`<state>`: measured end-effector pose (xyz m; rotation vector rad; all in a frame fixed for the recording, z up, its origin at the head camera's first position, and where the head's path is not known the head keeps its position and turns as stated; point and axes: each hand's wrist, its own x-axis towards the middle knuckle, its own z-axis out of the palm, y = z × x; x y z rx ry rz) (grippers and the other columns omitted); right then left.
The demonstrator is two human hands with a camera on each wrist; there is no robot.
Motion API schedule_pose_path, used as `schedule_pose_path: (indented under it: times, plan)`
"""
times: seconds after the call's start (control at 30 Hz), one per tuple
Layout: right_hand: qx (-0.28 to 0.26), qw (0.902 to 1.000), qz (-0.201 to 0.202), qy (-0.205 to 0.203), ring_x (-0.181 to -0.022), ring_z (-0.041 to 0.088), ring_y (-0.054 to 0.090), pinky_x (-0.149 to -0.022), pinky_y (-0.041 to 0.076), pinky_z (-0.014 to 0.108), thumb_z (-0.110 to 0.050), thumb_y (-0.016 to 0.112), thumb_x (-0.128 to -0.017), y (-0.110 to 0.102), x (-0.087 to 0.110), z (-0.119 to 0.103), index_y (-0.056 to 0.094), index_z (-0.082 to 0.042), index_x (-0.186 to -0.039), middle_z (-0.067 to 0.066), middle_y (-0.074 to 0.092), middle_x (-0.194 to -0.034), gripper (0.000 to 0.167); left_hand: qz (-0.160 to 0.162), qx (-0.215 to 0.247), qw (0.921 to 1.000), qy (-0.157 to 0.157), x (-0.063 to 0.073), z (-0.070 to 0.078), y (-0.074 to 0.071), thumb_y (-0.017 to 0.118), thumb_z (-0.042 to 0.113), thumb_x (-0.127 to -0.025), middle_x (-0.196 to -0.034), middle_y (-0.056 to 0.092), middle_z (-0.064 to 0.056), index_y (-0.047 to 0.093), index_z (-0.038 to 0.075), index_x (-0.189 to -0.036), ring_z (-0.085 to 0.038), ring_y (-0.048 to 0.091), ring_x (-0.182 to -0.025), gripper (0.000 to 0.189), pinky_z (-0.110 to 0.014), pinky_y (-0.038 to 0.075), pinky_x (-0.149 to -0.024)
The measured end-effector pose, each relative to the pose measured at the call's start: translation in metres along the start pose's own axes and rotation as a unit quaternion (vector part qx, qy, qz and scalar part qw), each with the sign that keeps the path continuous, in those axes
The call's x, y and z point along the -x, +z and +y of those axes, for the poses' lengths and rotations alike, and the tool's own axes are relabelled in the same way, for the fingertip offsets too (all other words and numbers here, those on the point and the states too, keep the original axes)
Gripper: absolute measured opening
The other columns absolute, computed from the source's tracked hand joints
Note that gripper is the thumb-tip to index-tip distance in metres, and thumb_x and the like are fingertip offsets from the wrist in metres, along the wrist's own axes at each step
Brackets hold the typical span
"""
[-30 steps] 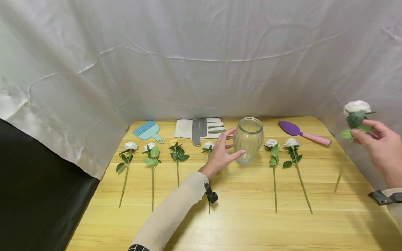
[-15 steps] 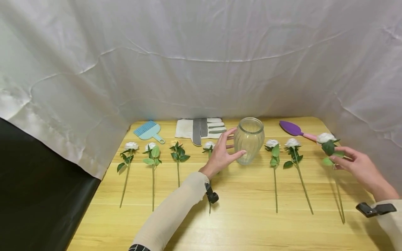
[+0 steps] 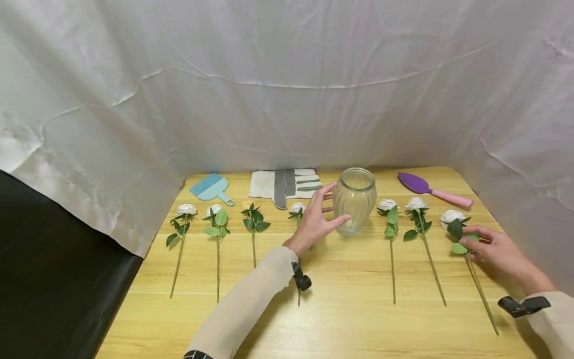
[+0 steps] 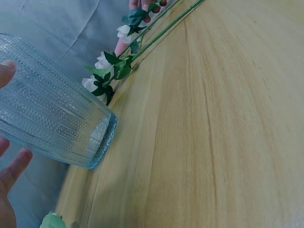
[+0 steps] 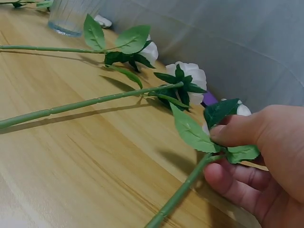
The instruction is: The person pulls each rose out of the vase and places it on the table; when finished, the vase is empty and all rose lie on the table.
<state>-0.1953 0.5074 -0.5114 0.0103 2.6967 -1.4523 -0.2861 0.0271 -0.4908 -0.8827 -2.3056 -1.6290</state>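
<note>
A clear ribbed glass vase (image 3: pixel 354 204) stands upright toward the back of the table. My left hand (image 3: pixel 314 219) holds it from its left side, thumb in front and fingers round the back; in the left wrist view, thumb and fingers flank the glass (image 4: pixel 52 104). At the right, my right hand (image 3: pixel 498 254) pinches a white artificial rose (image 3: pixel 453 217) just below its bloom. Its green stem (image 5: pixel 183 190) slants down toward the front right, close over the wood. Two more white roses (image 3: pixel 387 205) (image 3: pixel 416 204) lie between vase and right hand.
Left of the vase lie white roses (image 3: pixel 186 209), a yellow one (image 3: pixel 252 205), and a white one (image 3: pixel 297 207) partly hidden under the left arm. Along the back are a light blue comb-toothed scoop (image 3: pixel 211 189), a white-grey glove (image 3: pixel 284 185) and a purple trowel (image 3: pixel 417 183). Grey curtain (image 3: pixel 287 109) encloses the table.
My right hand has come down and leftward with the white rose, from raised at the far right to the tabletop beside the other roses. The left hand and vase have stayed put.
</note>
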Motion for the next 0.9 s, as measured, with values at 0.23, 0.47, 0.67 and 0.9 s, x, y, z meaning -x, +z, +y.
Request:
schedule_pose_path:
  times: [0.23, 0.47, 0.67, 0.9]
  plan:
    - [0.021, 0.9997, 0.013, 0.002, -0.078, 0.008, 0.074, -0.068, 0.064, 0.024, -0.025, 0.069, -0.109, 0.003, -0.001, -0.002, 0.070, -0.034, -0.126, -0.033, 0.064, -0.099, 0.018, -0.001, 0.002, 1.0000, 0.006, 0.001, 0.000, 0.000, 0.089, 0.025, -0.095, -0.169, 0.042, -0.004, 0.032, 0.031, -0.168, -0.027, 0.056, -0.146, 0.093, -0.029, 0.061, -0.109]
    - [0.008, 0.9996, 0.023, 0.013, -0.084, 0.000, 0.076, -0.071, 0.059, 0.015, -0.031, 0.064, -0.113, -0.008, 0.004, 0.000, 0.068, -0.042, -0.132, -0.038, 0.068, -0.100, 0.022, -0.010, 0.009, 0.9998, 0.016, 0.001, 0.000, -0.003, 0.086, 0.028, -0.097, -0.171, 0.040, -0.006, 0.028, 0.029, -0.170, -0.034, 0.055, -0.146, 0.093, -0.041, 0.062, -0.111]
    - [0.074, 0.9916, 0.105, 0.008, -0.085, -0.015, 0.066, -0.069, 0.045, 0.007, -0.045, 0.061, -0.112, -0.018, 0.009, -0.010, 0.067, -0.022, -0.143, -0.051, 0.055, -0.102, 0.039, -0.015, 0.015, 0.9998, 0.005, 0.003, -0.001, -0.025, 0.070, 0.030, -0.108, -0.171, 0.039, -0.008, 0.027, 0.033, -0.170, -0.038, 0.054, -0.147, 0.076, -0.051, 0.059, -0.115]
    - [0.089, 0.9715, 0.220, -0.008, -0.082, -0.025, 0.053, -0.066, 0.044, 0.002, -0.044, 0.057, -0.113, -0.035, 0.007, -0.039, 0.064, -0.019, -0.151, -0.052, 0.048, -0.103, 0.046, 0.008, -0.074, 0.9970, -0.023, -0.001, 0.001, -0.089, 0.059, 0.031, -0.113, -0.170, 0.038, -0.008, 0.037, 0.027, -0.167, -0.031, 0.050, -0.149, 0.058, -0.050, 0.056, -0.119]
